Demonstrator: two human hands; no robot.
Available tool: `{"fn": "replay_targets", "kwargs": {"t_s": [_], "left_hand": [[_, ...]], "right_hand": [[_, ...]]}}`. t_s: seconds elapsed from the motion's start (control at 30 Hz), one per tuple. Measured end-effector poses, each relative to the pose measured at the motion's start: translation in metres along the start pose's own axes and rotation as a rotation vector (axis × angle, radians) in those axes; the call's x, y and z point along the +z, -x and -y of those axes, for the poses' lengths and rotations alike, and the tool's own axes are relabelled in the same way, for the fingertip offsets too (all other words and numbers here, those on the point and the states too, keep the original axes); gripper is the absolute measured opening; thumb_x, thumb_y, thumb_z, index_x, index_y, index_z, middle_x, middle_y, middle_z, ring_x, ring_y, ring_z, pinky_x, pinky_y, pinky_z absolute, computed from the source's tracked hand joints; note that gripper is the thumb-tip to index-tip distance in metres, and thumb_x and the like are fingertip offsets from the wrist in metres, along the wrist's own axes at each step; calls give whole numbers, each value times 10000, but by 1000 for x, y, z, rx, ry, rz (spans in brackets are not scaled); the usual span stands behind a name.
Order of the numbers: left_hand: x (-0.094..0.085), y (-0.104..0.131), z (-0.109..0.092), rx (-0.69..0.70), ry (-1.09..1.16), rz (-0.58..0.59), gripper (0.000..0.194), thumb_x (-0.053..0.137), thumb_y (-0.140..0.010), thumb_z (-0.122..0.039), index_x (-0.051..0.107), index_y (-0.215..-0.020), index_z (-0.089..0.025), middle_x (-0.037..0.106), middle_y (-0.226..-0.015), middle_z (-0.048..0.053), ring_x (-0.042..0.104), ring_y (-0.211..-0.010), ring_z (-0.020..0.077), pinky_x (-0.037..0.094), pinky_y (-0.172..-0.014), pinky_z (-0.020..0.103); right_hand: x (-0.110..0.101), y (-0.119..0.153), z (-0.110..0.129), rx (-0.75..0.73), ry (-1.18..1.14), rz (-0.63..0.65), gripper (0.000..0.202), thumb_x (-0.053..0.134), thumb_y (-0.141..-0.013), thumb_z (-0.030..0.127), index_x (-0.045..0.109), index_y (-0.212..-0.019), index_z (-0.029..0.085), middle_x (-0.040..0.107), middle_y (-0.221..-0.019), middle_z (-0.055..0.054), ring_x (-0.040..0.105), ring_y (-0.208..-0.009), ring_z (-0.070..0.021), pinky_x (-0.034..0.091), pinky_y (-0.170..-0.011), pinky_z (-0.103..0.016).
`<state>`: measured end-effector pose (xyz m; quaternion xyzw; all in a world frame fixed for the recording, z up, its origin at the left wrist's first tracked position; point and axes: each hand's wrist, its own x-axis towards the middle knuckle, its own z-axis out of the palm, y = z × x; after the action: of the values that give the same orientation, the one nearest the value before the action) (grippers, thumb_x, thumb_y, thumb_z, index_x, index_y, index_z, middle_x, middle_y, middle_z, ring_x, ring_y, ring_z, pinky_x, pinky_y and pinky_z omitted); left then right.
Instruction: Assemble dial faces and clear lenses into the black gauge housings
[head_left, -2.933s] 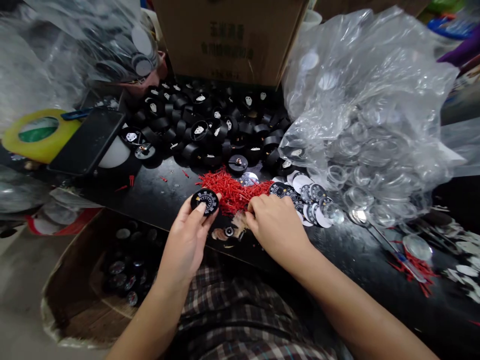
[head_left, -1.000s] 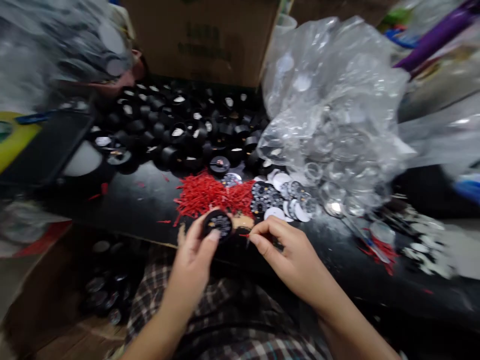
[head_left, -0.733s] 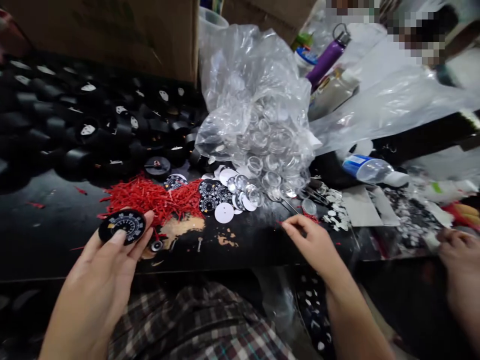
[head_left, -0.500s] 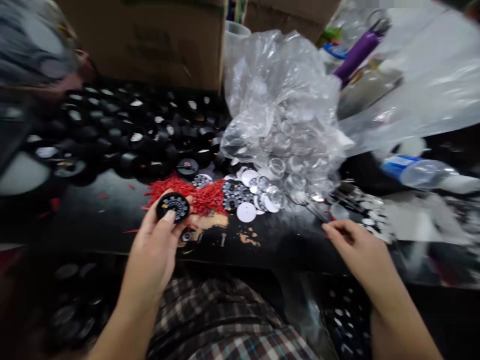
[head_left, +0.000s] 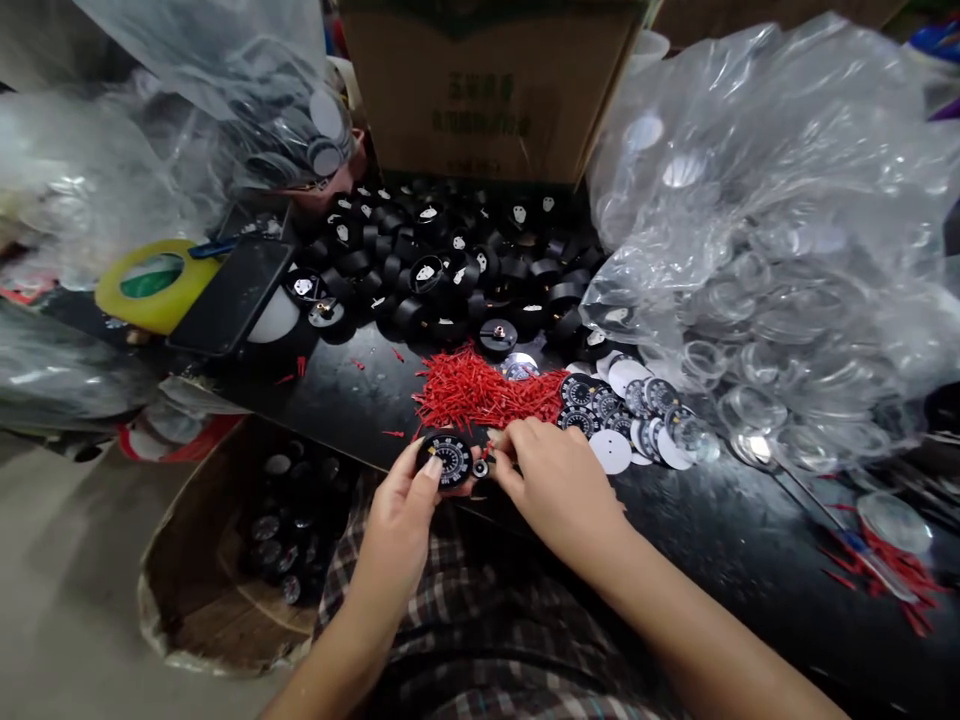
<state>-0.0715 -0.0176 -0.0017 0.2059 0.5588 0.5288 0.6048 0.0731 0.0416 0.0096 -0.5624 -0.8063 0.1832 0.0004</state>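
Observation:
My left hand (head_left: 405, 495) is closed around a round black gauge (head_left: 448, 460), its numbered dial face turned up and the thumb resting on the dial. Close beside it, my right hand (head_left: 559, 485) has its thumb and fingers pinched together; a small red pointer (head_left: 487, 453) shows at the fingertips. Just beyond both hands lies a heap of red pointers (head_left: 476, 390) on the black table. Printed dial discs (head_left: 607, 405), some face down and white, are spread to the right of that heap.
Many black gauge housings (head_left: 450, 270) crowd the back before a cardboard box (head_left: 480, 90). A plastic bag (head_left: 787, 200) with clear lenses stands right, tweezers (head_left: 840, 520) nearby. Left are a phone (head_left: 232, 300) and yellow tape roll (head_left: 112, 290); below, a bin (head_left: 187, 610) holds gauges.
My view has swung left. My right hand has left the tweezers at the right and come over beside the gauge, which my left hand still holds.

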Motion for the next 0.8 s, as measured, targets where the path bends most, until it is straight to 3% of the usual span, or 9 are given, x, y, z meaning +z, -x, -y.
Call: {"fn": "replay_targets", "kwargs": {"t_s": [0.2, 0.33, 0.47, 0.57, 0.7, 0.8], "left_hand": [[23, 1, 6, -39, 157, 3, 238, 598, -869, -327, 661, -1071, -216, 710, -1079, 38, 621, -1105, 207, 485, -968, 336], [33, -1, 3, -34, 230, 18, 224, 600, -867, -316, 661, -1056, -211, 705, -1091, 50, 637, -1087, 219, 488, -976, 374], [37, -4, -2, -54, 298, 58, 287, 577, -878, -318, 621, -1144, -221, 711, -1095, 64, 650, -1083, 235, 487, -983, 415], [38, -7, 1, -37, 183, 58, 410, 564, -885, -336, 524, -1290, -282, 687, -1177, 52, 629, -1123, 232, 450, -1025, 427], [41, -8, 10, 15, -33, 134, 345, 570, -884, -340, 583, -1227, -308, 607, -1310, 7, 539, -1234, 216, 385, -1079, 363], [45, -4, 10, 66, -116, 181, 300, 540, -903, -331, 592, -1198, -314, 624, -1270, -17, 536, -1222, 182, 388, -1064, 304]], "right_hand": [[-1, 4, -9, -33, -207, -78, 98, 560, -864, 205, 583, -771, 184, 663, -779, -22, 601, -730, -190, 354, -707, -336], [-6, 14, -15, -70, -322, -212, 107, 557, -882, 227, 572, -783, 189, 630, -765, -10, 563, -718, -176, 348, -694, -324], [-16, 23, -18, -62, -479, -240, 140, 526, -906, 221, 568, -774, 199, 603, -734, 0, 543, -708, -162, 369, -691, -310], [-24, 28, -16, -109, -600, -231, 128, 504, -924, 217, 579, -821, 209, 612, -775, 1, 554, -732, -152, 391, -709, -298], [-28, 29, -13, -127, -524, -224, 135, 503, -927, 204, 579, -816, 200, 613, -784, -11, 551, -752, -163, 384, -700, -304], [-30, 29, -14, -98, -487, -202, 128, 518, -917, 196, 577, -803, 197, 606, -770, -7, 548, -737, -162, 383, -693, -306]]}}
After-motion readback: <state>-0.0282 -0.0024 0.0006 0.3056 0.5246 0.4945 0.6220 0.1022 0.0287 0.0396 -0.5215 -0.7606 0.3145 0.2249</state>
